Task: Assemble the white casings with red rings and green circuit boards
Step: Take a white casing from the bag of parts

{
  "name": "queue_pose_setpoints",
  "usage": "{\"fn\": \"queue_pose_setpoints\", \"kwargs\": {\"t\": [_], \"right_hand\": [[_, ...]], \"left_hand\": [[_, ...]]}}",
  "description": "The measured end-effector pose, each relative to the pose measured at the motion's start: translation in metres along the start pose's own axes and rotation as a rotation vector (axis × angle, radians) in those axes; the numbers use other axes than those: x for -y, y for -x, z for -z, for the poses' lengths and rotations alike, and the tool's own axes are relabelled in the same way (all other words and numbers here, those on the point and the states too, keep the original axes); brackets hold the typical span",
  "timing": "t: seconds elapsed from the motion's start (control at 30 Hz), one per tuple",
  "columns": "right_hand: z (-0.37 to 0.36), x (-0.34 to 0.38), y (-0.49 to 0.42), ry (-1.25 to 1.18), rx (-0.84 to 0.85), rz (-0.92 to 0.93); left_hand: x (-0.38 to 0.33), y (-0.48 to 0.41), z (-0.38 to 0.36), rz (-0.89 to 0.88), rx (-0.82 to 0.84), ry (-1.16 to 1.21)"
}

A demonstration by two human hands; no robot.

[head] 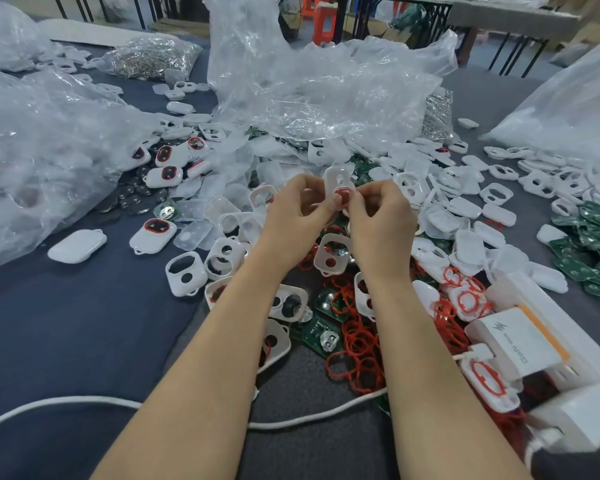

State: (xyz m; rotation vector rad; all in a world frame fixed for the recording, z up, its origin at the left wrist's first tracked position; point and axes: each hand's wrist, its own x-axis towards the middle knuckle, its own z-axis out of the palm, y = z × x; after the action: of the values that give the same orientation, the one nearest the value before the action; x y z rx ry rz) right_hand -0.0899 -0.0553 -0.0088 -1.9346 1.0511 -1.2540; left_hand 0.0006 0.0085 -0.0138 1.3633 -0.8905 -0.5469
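Both hands meet above the middle of the table on one white casing (336, 178), held upright. My left hand (300, 211) grips its left side. My right hand (378, 213) pinches a red ring (343, 195) against the casing's lower opening. Below the hands lie several empty white casings (186, 274), a tangle of loose red rings (359, 344) and green circuit boards (321, 336). Casings with red rings fitted (153, 233) lie to the left.
Crumpled clear plastic bags (312, 88) cover the back and left. More green boards (589, 244) sit at the right edge. A white power strip with a charger (520, 341) is at the lower right, and a white cable (70, 403) crosses the dark cloth in front.
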Motion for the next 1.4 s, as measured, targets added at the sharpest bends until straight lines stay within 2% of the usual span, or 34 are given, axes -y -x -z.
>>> {"fn": "queue_pose_setpoints", "kwargs": {"t": [0.17, 0.77, 0.9, 1.4], "right_hand": [[-0.001, 0.002, 0.002, 0.022, 0.019, 0.053], [-0.007, -0.005, 0.003, 0.035, 0.054, -0.005], [-0.009, -0.004, 0.002, 0.021, 0.073, -0.01], [-0.015, -0.004, 0.004, 0.027, 0.061, 0.044]], "left_hand": [[0.0, -0.001, 0.003, 0.099, -0.006, 0.242], [0.008, -0.002, 0.004, 0.1, 0.023, 0.168], [0.008, -0.002, 0.005, 0.123, 0.01, 0.237], [0.006, 0.0, 0.008, 0.144, -0.009, 0.235]]}}
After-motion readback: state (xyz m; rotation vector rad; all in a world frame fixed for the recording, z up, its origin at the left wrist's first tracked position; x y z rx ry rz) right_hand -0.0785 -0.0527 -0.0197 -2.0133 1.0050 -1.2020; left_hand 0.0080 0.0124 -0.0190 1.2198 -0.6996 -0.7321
